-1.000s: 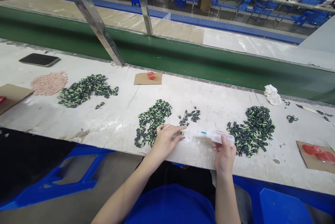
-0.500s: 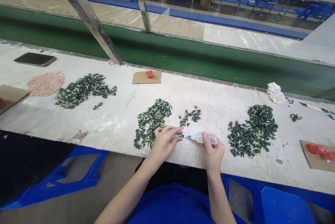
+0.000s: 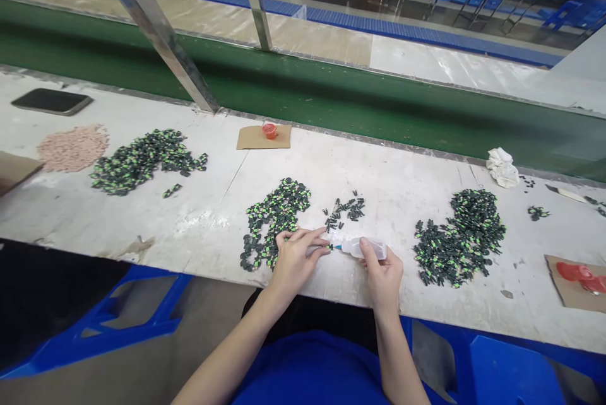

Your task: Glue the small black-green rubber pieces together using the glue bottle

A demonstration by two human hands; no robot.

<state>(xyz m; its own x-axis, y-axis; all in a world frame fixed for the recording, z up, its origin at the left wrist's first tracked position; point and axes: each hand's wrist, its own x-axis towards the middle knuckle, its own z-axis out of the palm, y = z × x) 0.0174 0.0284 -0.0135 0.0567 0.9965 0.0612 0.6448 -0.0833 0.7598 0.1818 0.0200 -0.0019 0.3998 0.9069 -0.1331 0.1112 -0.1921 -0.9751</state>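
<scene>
My left hand (image 3: 296,258) pinches a small black-and-green part (image 3: 327,246) at the front of the white worktable (image 3: 199,222). My right hand (image 3: 381,272) grips a small clear squeeze bottle (image 3: 367,247) lying sideways, its blue nozzle tip touching that part. A pile of black-and-green parts (image 3: 272,219) lies just left of my left hand. A smaller scatter of dark parts (image 3: 344,211) sits behind the bottle. Another large pile (image 3: 459,238) lies to the right of my right hand.
Further left lie a third dark pile (image 3: 142,159), a heap of pink pieces (image 3: 71,147) and a dark tray (image 3: 51,101). A red cap sits on cardboard (image 3: 265,137). A white rag (image 3: 502,166) and red lids on cardboard (image 3: 575,282) are at right. A green conveyor (image 3: 379,108) runs behind.
My right hand has carried the bottle leftward from beside the right pile until its tip meets the part in my left hand. My left hand has stayed nearly in place.
</scene>
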